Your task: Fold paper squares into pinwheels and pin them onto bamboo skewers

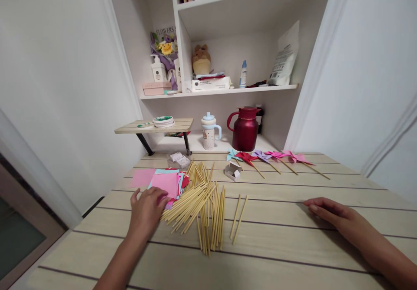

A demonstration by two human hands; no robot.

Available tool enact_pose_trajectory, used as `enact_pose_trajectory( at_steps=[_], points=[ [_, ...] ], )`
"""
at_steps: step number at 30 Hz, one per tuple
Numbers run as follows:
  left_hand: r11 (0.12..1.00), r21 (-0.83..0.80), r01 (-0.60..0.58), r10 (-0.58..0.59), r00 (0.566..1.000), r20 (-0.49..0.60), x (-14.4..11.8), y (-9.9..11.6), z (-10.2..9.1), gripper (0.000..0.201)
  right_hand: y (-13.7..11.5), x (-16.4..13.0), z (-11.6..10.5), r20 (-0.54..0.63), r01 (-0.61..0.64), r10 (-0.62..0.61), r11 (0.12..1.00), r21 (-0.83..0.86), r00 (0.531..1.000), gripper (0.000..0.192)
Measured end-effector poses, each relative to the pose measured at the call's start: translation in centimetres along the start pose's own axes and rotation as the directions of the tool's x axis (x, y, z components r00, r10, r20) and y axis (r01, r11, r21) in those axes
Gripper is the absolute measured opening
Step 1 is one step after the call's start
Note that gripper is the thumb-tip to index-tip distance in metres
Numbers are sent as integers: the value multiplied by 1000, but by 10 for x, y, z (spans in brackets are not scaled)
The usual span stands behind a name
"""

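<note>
My left hand (146,207) rests at the lower left edge of a loose pile of coloured paper squares, touching a pink paper square (164,185) on top. Its fingers are bent but apart; no sheet is visibly lifted. To the right of this hand lies a heap of thin wooden sticks (192,203), some overlapping the papers. Two sticks (240,220) lie apart from the heap. On the right of the table, my right hand (335,214) lies on its side with fingers stretched out, holding nothing.
Finished paper pinwheels (249,157) on sticks line the table's back right. A small open white box (232,171) and a clear container (179,160) sit behind the sticks. Farther back stand a tumbler (209,133), a red jug (245,129) and a small raised shelf (182,125).
</note>
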State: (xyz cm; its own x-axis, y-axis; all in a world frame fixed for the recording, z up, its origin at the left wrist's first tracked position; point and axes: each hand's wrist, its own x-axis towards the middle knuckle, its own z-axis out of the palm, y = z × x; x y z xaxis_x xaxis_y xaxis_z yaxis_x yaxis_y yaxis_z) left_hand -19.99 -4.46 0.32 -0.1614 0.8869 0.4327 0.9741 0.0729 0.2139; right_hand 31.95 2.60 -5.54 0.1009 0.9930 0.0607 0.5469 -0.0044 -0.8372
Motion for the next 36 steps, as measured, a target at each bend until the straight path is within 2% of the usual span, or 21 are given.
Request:
enact_pose_trajectory(
  at_steps=[6,10,16,18,21,23,25,27,28,29,30,31,32,33,35,36],
  points=[
    [1000,-2,-7,7,999,-49,-1,1,1,21,6,2,0,32,-25,25,1000,-3,999,43],
    [1000,5,25,-24,990,-138,1,1,-2,24,7,2,0,37,-32,32,999,-4,999,43],
    [997,-27,78,-82,935,-346,12,3,-19,26,8,3,1,32,-8,7,999,53,999,38],
    [996,-58,71,-88,908,-410,17,9,-26,26,6,4,2,-26,-9,10,998,62,1000,39],
    [991,-131,1,-65,875,-479,26,27,-33,26,-10,0,3,-172,-5,32,988,154,985,42],
    [978,-191,-86,-20,869,-494,33,51,-36,28,-32,-9,6,-167,-19,71,955,297,983,44],
    [953,-239,-189,48,867,-496,40,82,-35,29,-63,-21,12,-25,-55,78,864,501,997,43],
    [917,-261,-303,139,853,-503,43,118,-28,27,-95,-30,22,232,-193,42,708,680,972,43],
    [894,-245,-376,210,833,-512,44,135,-23,24,-109,-32,29,345,-269,-1,624,734,939,46],
    [863,-194,-467,313,795,-519,44,151,-16,19,-121,-32,35,421,-335,-34,550,765,906,48],
    [813,-94,-574,451,724,-522,43,165,-7,16,-130,-29,41,481,-397,-51,493,774,875,51],
    [742,17,-671,586,635,-503,42,176,5,16,-135,-25,47,523,-448,-53,445,775,851,53],
    [675,106,-731,676,553,-487,40,185,17,19,-138,-20,51,543,-479,-59,398,782,838,54],
    [626,147,-766,725,501,-473,38,191,30,20,-138,-14,55,542,-486,-67,359,797,838,53],
    [599,144,-788,734,469,-491,34,199,56,17,-132,-5,59,527,-480,-49,349,805,848,48],
    [582,141,-801,740,450,-500,31,201,67,15,-127,0,60,478,-441,-23,348,827,878,45]
  ],
)
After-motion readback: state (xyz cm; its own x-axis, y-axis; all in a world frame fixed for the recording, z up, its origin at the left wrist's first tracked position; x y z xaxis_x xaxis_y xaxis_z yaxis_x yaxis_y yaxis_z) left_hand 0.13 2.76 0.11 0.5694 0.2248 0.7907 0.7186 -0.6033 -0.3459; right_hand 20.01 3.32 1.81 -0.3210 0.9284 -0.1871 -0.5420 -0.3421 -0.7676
